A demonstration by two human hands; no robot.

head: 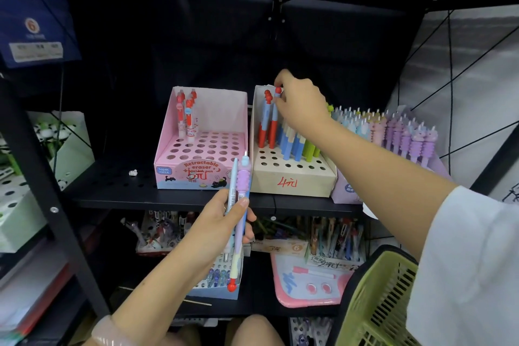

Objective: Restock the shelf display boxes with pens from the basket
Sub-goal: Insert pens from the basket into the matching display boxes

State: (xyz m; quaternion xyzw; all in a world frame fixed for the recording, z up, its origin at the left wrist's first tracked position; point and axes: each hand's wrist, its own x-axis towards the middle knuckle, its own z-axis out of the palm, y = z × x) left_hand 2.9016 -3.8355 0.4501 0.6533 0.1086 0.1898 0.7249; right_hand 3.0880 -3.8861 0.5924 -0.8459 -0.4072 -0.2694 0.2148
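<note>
While left hand [224, 219] grips spare pens [238, 205], right hand [297, 101] pinching red-capped pen [274, 118] over beige box [292, 177].

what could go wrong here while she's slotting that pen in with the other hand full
The right hand pinches a red-capped blue pen over the beige cardboard display box; crowded neighbouring pens could get knocked askew. The left hand holds several pastel pens in a loose grip, so one might slip out.
</note>
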